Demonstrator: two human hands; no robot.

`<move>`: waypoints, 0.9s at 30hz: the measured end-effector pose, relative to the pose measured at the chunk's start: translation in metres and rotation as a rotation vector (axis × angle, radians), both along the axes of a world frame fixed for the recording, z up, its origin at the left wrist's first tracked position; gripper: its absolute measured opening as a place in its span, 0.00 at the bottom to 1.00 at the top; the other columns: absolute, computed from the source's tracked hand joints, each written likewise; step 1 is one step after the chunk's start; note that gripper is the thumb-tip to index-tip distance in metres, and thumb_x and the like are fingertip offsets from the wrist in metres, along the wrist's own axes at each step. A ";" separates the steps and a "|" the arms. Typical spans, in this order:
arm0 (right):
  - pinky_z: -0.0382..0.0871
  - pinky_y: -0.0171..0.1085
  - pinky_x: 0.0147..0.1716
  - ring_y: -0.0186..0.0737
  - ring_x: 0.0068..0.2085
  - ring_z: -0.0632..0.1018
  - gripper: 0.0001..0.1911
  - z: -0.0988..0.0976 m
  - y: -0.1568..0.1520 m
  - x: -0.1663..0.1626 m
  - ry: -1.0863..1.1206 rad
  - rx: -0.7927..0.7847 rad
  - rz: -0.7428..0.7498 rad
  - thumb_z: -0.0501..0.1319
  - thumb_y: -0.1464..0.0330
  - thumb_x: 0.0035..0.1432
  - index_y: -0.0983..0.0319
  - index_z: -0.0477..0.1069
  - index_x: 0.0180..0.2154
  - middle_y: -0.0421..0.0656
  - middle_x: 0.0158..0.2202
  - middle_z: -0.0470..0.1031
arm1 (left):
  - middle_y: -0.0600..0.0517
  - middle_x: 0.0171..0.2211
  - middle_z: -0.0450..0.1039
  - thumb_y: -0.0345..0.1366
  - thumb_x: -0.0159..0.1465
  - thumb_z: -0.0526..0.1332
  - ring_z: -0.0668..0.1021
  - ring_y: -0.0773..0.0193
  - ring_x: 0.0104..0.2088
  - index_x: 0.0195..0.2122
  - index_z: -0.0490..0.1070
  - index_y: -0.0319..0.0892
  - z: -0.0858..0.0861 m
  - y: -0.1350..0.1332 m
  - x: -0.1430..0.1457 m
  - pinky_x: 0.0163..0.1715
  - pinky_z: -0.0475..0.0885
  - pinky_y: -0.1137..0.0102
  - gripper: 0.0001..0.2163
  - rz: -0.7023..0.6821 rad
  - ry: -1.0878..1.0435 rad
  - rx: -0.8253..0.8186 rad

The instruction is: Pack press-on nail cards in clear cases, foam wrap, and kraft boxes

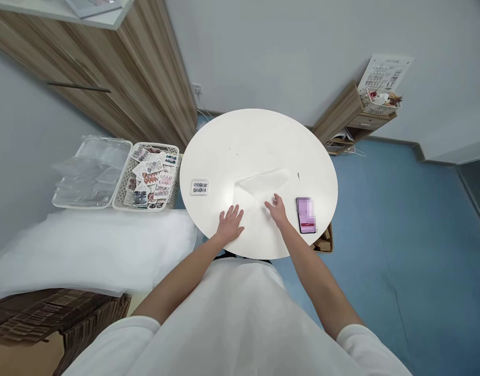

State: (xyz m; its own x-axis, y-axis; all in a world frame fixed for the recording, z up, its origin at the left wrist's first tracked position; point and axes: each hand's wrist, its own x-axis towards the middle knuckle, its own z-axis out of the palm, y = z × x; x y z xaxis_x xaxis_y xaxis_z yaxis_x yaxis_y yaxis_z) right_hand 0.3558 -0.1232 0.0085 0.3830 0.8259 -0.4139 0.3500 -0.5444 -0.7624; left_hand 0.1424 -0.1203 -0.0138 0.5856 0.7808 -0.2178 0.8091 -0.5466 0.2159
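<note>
A thin, translucent white sheet [265, 181] lies on the round white table [259, 130], with one part folded over or raised. My left hand [230, 225] rests flat with its fingers spread, at the sheet's near left side. At the sheet's near right edge is my right hand [278, 211], its thumb and fingers curled about the thin material. The exact grip is hard to see. Left of the sheet sits a small clear case [199, 187] holding two rows of dark grey oval pieces. A phone [306, 215] with a lit pink screen lies to the right of my right hand.
Left of the table, a white basket [176, 172] holds many carded sets of small coloured pieces. Beside it is a basket of clear plastic packaging [93, 172]. White sheets [106, 245] are piled nearer me, above stacked brown cardboard [86, 313]. A wooden cabinet [145, 62] stands behind.
</note>
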 end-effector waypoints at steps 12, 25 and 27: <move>0.54 0.45 0.54 0.44 0.61 0.52 0.39 0.007 0.095 -0.034 0.120 -0.111 0.233 0.56 0.60 0.49 0.54 0.41 0.59 0.43 0.62 0.46 | 0.46 0.62 0.42 0.46 0.58 0.51 0.44 0.49 0.61 0.59 0.50 0.46 0.004 -0.001 -0.004 0.54 0.43 0.49 0.28 0.039 -0.010 -0.039; 0.57 0.44 0.49 0.46 0.54 0.60 0.17 -0.001 0.051 0.019 -0.675 -0.014 0.850 0.47 0.65 0.59 0.57 0.64 0.49 0.42 0.57 0.59 | 0.43 0.63 0.36 0.46 0.55 0.55 0.39 0.50 0.61 0.61 0.43 0.41 0.012 0.029 0.032 0.55 0.38 0.50 0.35 0.002 0.015 -0.103; 0.58 0.43 0.47 0.46 0.50 0.64 0.17 0.005 0.061 0.023 -0.653 0.005 0.851 0.45 0.65 0.60 0.58 0.69 0.45 0.45 0.52 0.64 | 0.43 0.63 0.36 0.47 0.55 0.55 0.39 0.49 0.61 0.61 0.43 0.42 0.006 0.029 0.033 0.55 0.39 0.49 0.35 0.010 0.028 -0.126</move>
State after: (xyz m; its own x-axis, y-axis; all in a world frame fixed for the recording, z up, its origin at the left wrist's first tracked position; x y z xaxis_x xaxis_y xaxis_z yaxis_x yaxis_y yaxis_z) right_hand 0.3790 -0.0623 0.0133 -0.1735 0.9269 -0.3329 0.9535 0.0736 -0.2921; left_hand 0.1757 -0.0909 -0.0074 0.5703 0.7520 -0.3306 0.8210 -0.5086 0.2594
